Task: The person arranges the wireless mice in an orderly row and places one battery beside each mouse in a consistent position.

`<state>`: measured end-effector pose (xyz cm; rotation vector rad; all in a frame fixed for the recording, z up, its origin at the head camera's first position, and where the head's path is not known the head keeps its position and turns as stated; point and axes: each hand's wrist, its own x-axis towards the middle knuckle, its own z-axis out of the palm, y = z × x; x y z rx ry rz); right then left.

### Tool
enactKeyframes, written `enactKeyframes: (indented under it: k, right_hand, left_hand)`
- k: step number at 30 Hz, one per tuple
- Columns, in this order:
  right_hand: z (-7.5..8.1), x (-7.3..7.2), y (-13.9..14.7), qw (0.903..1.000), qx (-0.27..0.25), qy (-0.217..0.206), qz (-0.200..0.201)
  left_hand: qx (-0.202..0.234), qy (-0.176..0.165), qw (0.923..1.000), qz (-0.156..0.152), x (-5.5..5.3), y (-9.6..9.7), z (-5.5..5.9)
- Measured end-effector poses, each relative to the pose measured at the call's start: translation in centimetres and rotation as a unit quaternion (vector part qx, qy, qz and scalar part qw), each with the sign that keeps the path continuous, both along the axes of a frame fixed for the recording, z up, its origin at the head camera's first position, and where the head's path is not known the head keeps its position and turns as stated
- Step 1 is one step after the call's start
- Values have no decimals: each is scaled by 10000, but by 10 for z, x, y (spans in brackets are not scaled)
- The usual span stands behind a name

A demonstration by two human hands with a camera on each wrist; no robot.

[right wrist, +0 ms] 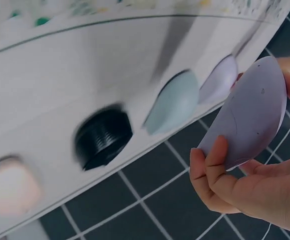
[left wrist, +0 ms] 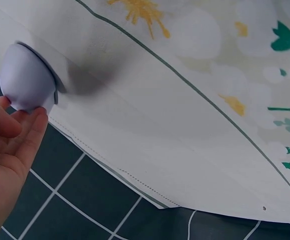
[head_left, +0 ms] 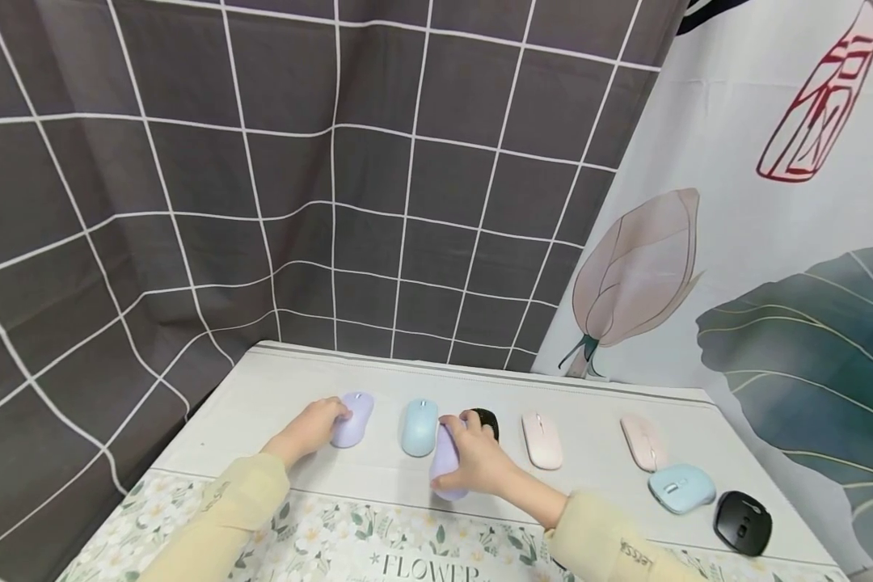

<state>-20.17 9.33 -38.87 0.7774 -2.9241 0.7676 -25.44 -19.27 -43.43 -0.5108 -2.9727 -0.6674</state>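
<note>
My left hand [head_left: 314,427] is at the left side of a lilac computer mouse [head_left: 353,419] on the table. In the left wrist view its fingertips [left wrist: 41,113] grip the edge of that lilac mouse [left wrist: 27,77]. My right hand [head_left: 476,457] holds a second lilac mouse [head_left: 445,457] above the table. The right wrist view shows this mouse's flat underside [right wrist: 254,107], with fingers at its edges. Between the two lilac mice lies a light blue mouse [head_left: 419,428]. A black mouse [head_left: 488,420] is partly hidden behind my right hand.
To the right lie a pink mouse [head_left: 541,440], another pink mouse [head_left: 642,442], a blue mouse [head_left: 681,488] and a black mouse [head_left: 743,523]. The white table cover [head_left: 298,372] has a floral front part. Behind it hangs a dark grid curtain [head_left: 378,178].
</note>
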Motion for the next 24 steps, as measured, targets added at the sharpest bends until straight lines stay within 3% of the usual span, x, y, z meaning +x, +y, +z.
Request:
enactKeyframes:
  k: [12,21,24]
  right_hand:
    - [-28,13,-60,9981,103,-504,329]
    - [-38,21,-113,9954,10,-780,553]
    - [-40,22,-125,9945,27,-870,580]
  left_hand:
    - [-85,87,9999,-48,-4,1,4]
    - [-290,268,9992,-98,-4,3,6]
    - [-163,150,9997,-56,-4,0,5]
